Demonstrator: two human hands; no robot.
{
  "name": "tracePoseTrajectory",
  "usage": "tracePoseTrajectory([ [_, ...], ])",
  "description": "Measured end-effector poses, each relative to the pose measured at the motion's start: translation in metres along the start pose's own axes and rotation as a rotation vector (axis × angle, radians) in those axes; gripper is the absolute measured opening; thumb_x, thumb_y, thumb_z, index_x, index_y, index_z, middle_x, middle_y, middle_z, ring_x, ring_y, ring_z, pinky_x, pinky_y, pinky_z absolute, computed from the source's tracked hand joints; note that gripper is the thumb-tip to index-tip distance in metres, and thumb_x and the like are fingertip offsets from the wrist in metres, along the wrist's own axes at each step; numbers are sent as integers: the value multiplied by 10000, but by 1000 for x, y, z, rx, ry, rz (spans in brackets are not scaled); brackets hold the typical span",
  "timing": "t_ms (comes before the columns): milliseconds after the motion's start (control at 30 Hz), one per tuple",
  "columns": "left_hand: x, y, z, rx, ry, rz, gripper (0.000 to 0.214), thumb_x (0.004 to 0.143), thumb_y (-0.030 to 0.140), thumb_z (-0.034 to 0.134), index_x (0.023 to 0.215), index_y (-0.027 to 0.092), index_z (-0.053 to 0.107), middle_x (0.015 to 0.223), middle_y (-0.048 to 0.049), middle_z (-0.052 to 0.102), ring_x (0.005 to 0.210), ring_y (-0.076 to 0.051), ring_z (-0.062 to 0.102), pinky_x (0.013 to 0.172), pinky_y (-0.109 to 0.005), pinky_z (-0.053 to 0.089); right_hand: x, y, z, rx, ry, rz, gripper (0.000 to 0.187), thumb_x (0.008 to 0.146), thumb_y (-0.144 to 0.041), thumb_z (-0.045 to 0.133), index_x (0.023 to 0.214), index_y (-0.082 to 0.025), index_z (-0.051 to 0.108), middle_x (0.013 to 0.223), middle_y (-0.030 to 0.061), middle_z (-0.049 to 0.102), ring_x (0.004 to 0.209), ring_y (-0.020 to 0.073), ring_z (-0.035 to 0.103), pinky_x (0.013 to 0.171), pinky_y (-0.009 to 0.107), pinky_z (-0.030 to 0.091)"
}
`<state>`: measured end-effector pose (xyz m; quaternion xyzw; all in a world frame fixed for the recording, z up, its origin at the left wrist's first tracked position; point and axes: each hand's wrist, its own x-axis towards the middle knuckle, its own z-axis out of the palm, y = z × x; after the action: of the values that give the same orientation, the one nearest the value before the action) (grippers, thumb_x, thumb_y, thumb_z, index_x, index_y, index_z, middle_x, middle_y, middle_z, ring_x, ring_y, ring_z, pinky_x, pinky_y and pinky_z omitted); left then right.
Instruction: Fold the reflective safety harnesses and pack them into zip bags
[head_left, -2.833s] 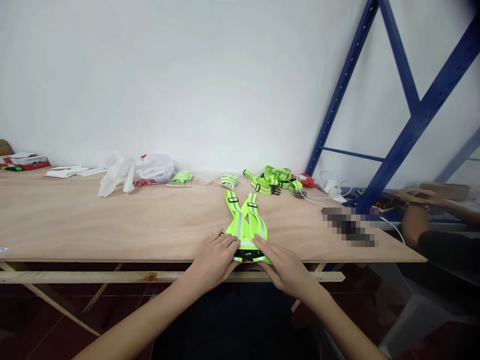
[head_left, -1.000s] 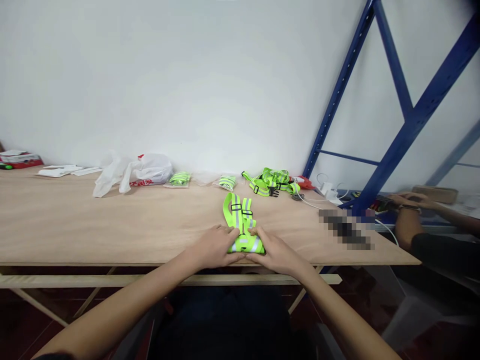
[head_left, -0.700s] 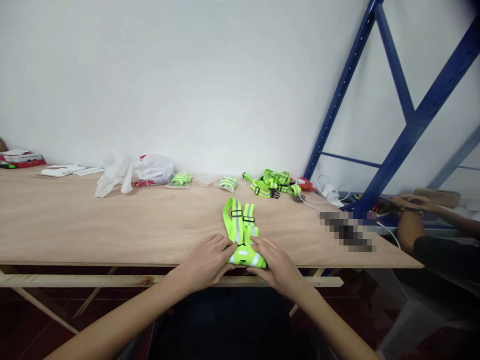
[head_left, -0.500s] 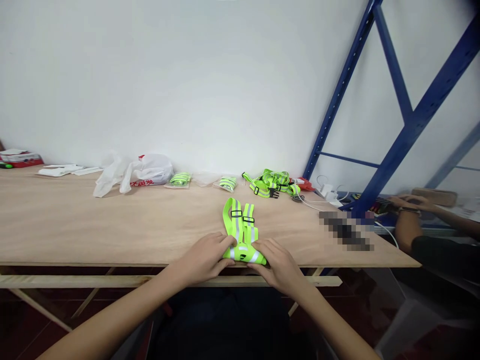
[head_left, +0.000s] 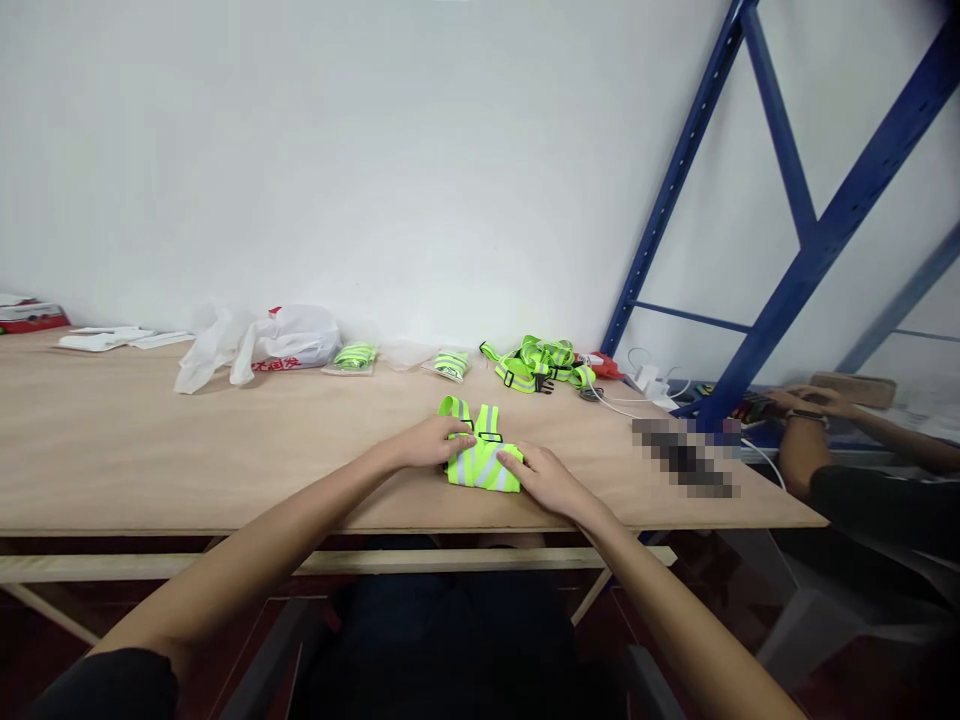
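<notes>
A neon yellow-green reflective vest (head_left: 484,470) of elastic straps with silver stripes lies partly folded on the table in front of me. Its folded band forms a flat bundle at the near side, and two strap loops with black slider buckles stick out beyond it. My left hand (head_left: 436,442) is closed on the upper left of the bundle, near one buckle, its fingertips over the fabric. At the right edge, my right hand (head_left: 547,478) grips the bundle with thumb and fingers; some of those fingers are hidden.
Along the wall stand a white plastic bag (head_left: 300,338), two bagged vests, one packed vest (head_left: 354,358) and another packed vest (head_left: 450,364), and a loose tangle of straps (head_left: 544,362). A blue metal rack (head_left: 772,310) rises at right, beside another person's arms (head_left: 814,440).
The vest's near part has been folded over away from me, so the bundle is wider and the loops shorter. Both hands have moved away from the table's front edge.
</notes>
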<state>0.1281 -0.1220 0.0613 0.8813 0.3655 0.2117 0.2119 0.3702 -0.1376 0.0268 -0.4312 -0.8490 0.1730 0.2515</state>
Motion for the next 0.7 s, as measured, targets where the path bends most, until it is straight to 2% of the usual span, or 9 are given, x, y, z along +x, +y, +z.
tracePoseTrajectory([
  [100,3,-16,11,-55,7,-32,540,954,624,337,787,170,577,814,-50,630,737,-196,546,692,-296,424,6,2,0,-145,-14,5,481,1027,-526,307,850,-200,614,887,82,699,836,243,630,787,353,473],
  [200,6,-27,23,-102,53,-78,619,956,673,253,787,171,573,833,-61,648,741,-203,566,694,-309,457,8,1,1,-258,16,-37,442,1043,-478,277,938,-202,606,972,105,681,926,254,620,859,374,465],
  [367,13,-35,36,-134,201,-134,598,990,608,192,952,166,594,1015,-98,673,945,-237,601,861,-345,468,10,-1,7,-330,76,10,351,1034,-402,323,1104,-161,569,1115,160,630,1047,286,600,909,423,483],
  [433,16,-37,38,-131,241,-149,555,993,572,219,969,161,590,1039,-107,671,969,-239,601,892,-357,457,12,1,10,-287,106,-12,357,1030,-386,335,1197,-156,551,1223,172,604,1164,290,569,995,449,458],
  [500,19,-39,39,-124,253,-169,536,987,558,248,906,158,596,973,-102,677,912,-239,608,861,-366,463,13,5,12,-197,104,-58,409,1034,-393,325,1314,-158,508,1360,176,552,1302,280,500,1098,462,395],
  [600,25,-41,41,-113,245,-207,549,976,564,274,819,155,605,845,-86,670,811,-234,605,787,-363,472,15,11,14,-39,19,-89,528,1039,-477,296,1454,-176,423,1497,163,472,1425,262,397,1181,470,316],
  [700,30,-42,43,-109,232,-241,578,972,582,276,848,148,637,877,-89,681,841,-238,613,802,-358,474,18,14,13,73,-67,-94,636,1017,-579,310,1537,-212,338,1557,143,417,1477,271,321,1207,502,274],
])
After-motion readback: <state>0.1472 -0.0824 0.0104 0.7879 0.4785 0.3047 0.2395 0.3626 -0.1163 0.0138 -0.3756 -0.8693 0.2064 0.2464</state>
